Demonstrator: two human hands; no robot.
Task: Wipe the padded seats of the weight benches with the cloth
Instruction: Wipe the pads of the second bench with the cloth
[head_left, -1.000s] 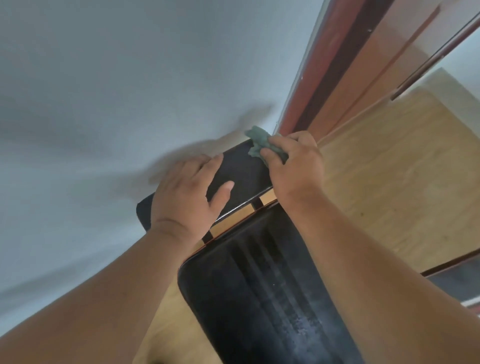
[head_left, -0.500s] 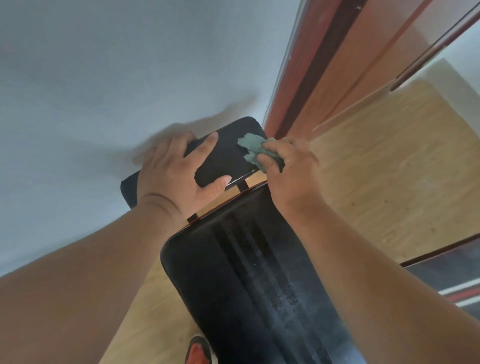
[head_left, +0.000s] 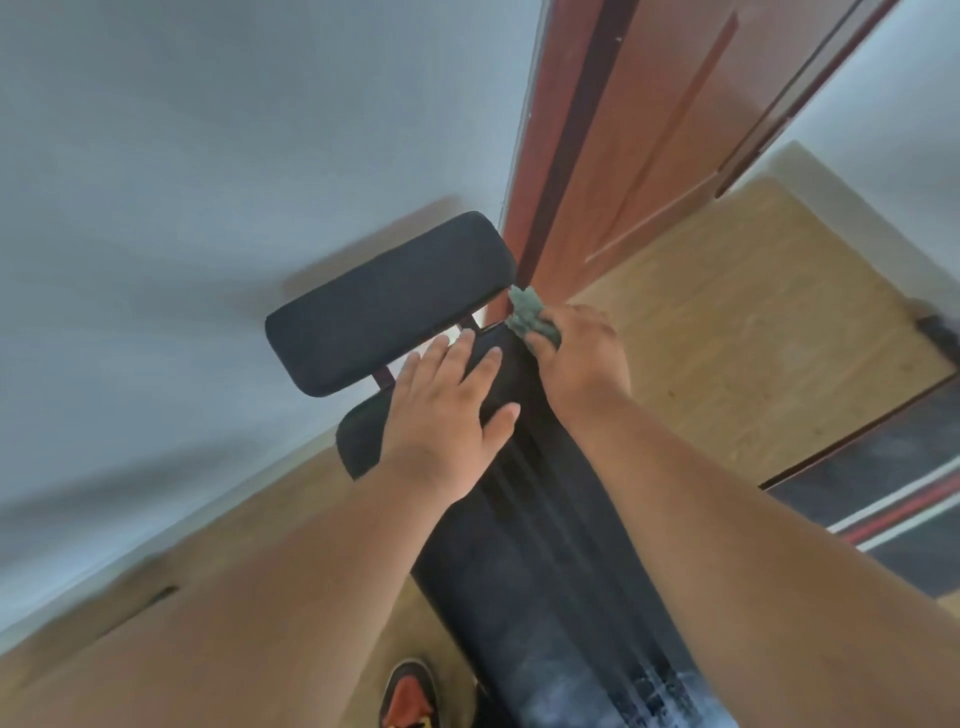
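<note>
Head view: the right hand (head_left: 576, 358) has its grip curled tight round a bunched green cloth (head_left: 530, 317), which pokes out past the fingers at the far right corner of the long black bench pad (head_left: 561, 561). The left hand (head_left: 447, 415) lies flat on the same pad, fingers straight and spread, holding nothing; it appears to steady the bench. Just beyond the fingertips, across a narrow gap with a metal bracket, sits the smaller black pad (head_left: 389, 301), close to the white wall (head_left: 208, 156) and the brown door frame (head_left: 613, 156).

The cloth looks light, soft and limp, so it likely folds and bunches under pressure; a wad held in the palm with the fingers pressing down seems the surest hold. The padding looks smooth, slightly springy vinyl with pale streaks along its length, probably slick when damp. The bench itself seems heavy and stiff enough to lean on. A shoe (head_left: 410, 696) shows on the wooden floor (head_left: 753, 338) below.
</note>
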